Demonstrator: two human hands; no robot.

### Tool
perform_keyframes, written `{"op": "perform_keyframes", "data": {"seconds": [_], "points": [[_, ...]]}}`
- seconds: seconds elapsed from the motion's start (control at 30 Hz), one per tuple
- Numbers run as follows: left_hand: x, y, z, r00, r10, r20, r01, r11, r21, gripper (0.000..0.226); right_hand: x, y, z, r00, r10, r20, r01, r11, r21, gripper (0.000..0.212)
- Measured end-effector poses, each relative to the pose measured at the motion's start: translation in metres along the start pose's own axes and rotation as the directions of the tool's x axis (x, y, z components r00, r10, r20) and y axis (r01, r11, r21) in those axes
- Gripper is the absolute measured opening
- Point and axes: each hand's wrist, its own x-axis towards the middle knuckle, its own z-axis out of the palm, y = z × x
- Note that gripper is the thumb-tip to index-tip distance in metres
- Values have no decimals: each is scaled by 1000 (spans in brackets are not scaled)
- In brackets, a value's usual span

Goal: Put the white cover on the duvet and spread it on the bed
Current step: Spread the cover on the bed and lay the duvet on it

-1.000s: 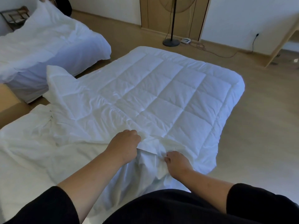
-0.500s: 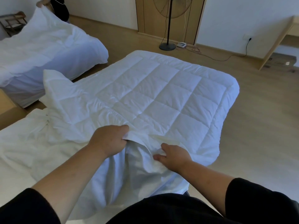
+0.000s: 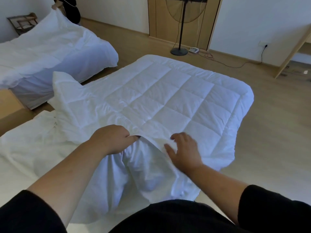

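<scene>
A white quilted duvet (image 3: pixel 168 98) lies spread over the bed, its far right corner hanging over the floor. The thin white cover (image 3: pixel 144 169) is bunched at the duvet's near edge, in front of me. My left hand (image 3: pixel 111 138) is closed on the near edge of the duvet and lifts it a little above the cover. My right hand (image 3: pixel 183 150) hovers with fingers spread over the cover's folded edge, just right of the left hand, and looks blurred by motion. The bed (image 3: pixel 15 165) shows as a white sheet at the left.
A second bed (image 3: pixel 50 52) with white bedding stands at the far left, where another person (image 3: pixel 70 7) holds a sheet. A fan stand (image 3: pixel 179 51) and cables sit on the wooden floor (image 3: pixel 269 132) at the back. A wooden desk frame (image 3: pixel 296 47) stands at the right.
My left hand has kept its hold and lifted the duvet edge. My right hand let go of the cover, opened its fingers and moved up and to the right.
</scene>
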Motion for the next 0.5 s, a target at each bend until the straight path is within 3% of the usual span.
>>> {"op": "perform_keyframes", "data": {"seconds": [0.07, 0.13, 0.2, 0.33, 0.4, 0.5], "points": [[-2, -2, 3, 1000, -19, 18, 20, 997, -73, 63, -19, -18, 14, 977, -21, 212, -7, 991, 134, 57], [-3, 1, 0, 999, -24, 30, 28, 990, -142, 60, -26, -19, 26, 901, 85, 425, -126, 990, 68, 77], [-6, 1, -5, 1000, -16, 25, 21, 978, -208, 57, -22, -9, 30, 854, 161, 495, -190, 982, 8, 92], [-20, -16, -23, 997, -55, -61, 30, 932, -362, 54, -18, -3, 36, 835, 64, 546, -73, 997, -6, 103], [-27, -25, -28, 994, -76, -73, 44, 927, -374, 53, -12, -7, 40, 830, 71, 554, -57, 997, -42, 93], [-28, -39, -27, 991, -108, -76, 70, 917, -392, 54, -1, -10, 42, 784, 88, 614, -74, 996, -47, 26]]}}
